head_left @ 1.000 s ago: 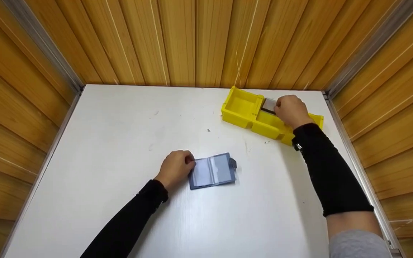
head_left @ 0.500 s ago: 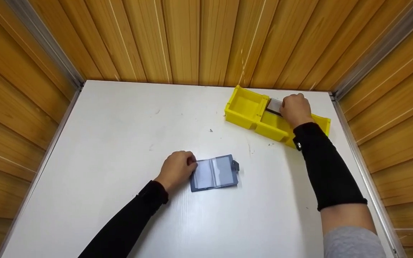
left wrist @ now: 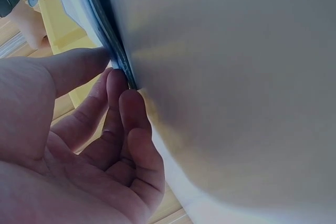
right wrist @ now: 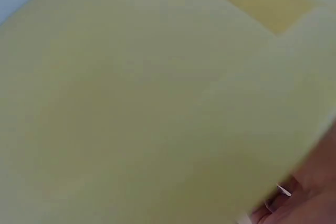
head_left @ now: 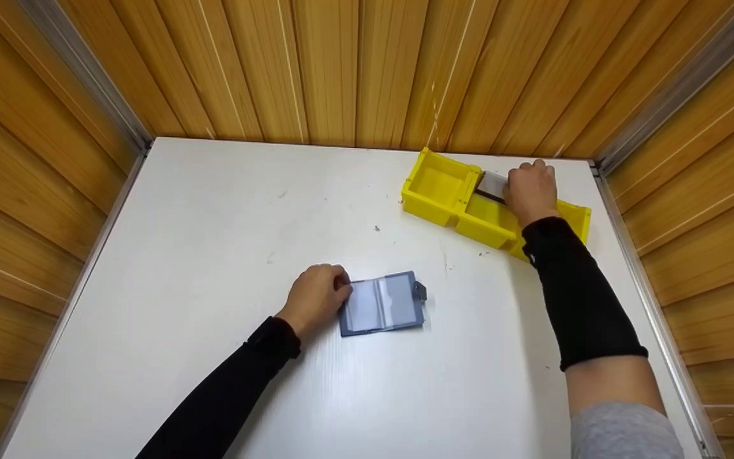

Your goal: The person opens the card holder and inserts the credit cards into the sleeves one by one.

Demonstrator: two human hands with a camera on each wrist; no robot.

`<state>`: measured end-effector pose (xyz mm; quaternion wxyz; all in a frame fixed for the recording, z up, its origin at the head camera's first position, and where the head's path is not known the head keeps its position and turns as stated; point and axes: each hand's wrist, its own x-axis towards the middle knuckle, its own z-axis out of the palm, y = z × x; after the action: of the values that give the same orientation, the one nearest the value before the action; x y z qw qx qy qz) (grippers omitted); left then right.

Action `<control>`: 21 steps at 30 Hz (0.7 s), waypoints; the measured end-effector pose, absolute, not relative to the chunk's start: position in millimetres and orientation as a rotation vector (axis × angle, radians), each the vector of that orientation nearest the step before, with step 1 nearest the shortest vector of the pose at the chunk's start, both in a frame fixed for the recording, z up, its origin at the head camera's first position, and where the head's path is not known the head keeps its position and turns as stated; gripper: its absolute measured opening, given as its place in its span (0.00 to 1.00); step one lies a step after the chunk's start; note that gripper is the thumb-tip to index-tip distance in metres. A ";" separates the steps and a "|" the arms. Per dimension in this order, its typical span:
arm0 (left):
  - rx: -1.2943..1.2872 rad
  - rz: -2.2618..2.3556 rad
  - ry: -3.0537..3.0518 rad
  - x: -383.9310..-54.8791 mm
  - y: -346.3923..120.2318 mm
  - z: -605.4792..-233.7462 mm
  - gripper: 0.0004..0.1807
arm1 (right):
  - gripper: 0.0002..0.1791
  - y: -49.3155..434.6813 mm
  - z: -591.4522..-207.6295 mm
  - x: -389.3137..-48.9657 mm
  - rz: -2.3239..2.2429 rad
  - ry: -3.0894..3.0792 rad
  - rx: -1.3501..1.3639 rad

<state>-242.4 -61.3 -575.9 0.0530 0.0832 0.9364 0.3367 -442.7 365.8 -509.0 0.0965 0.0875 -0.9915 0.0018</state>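
Note:
A blue card holder (head_left: 383, 303) lies open on the white table, with clear sleeves and a dark snap tab on its right side. My left hand (head_left: 317, 298) pinches its left edge between thumb and fingers; the left wrist view shows the thumb against the layered cover edge (left wrist: 107, 30). At the back right, my right hand (head_left: 532, 191) reaches into the middle compartment of a yellow bin (head_left: 434, 207). Its curled fingers hold the edge of a whitish card (head_left: 492, 185) with a dark stripe. The fingertips are mostly hidden by the hand and, in the right wrist view, by the bin wall (right wrist: 131, 103).
The yellow bin has compartments in a row and stands at an angle near the back wall (head_left: 329, 70). Wood-patterned panels enclose the white table (head_left: 214, 210) at the back and both sides. Small dark marks dot the tabletop.
The head view has shifted slightly. My right hand has slid a little to the right along the bin, uncovering slightly more of the card. The left hand stays on the card holder.

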 end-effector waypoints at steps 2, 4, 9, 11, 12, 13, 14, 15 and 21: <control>0.248 1.019 2.845 -242.7 -60.7 -575.5 0.04 | 0.13 366.1 -509.4 -442.9 0.005 -2.930 0.253; 0.242 1.015 2.841 -242.8 -60.3 -575.4 0.04 | 0.14 366.0 -508.9 -442.2 0.006 -2.929 0.248; 0.240 1.015 2.837 -242.6 -59.6 -575.3 0.04 | 0.14 367.2 -508.4 -441.4 0.016 -2.937 0.239; 0.244 1.017 2.839 -242.4 -59.4 -575.5 0.04 | 0.14 368.0 -508.6 -441.8 0.008 -2.937 0.241; 0.246 1.020 2.839 -242.3 -59.4 -575.6 0.04 | 0.15 368.2 -508.6 -441.9 0.002 -2.937 0.242; 0.247 1.019 2.840 -242.1 -59.3 -575.9 0.04 | 0.15 368.2 -508.3 -442.0 -0.004 -2.938 0.244; 0.247 1.018 2.842 -241.9 -59.3 -575.9 0.04 | 0.15 368.0 -507.8 -442.0 -0.010 -2.939 0.247; 0.247 1.018 2.843 -241.7 -59.2 -575.9 0.04 | 0.15 367.4 -506.9 -441.7 -0.017 -2.943 0.251; 0.237 1.014 2.847 -242.0 -60.0 -575.2 0.04 | 0.13 359.3 -498.2 -439.8 -0.023 -2.991 0.256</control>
<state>-242.0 -60.0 -575.2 0.0551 0.0781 0.9377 0.3341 -439.8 359.3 -498.2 0.0699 0.0851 -0.9939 -0.0076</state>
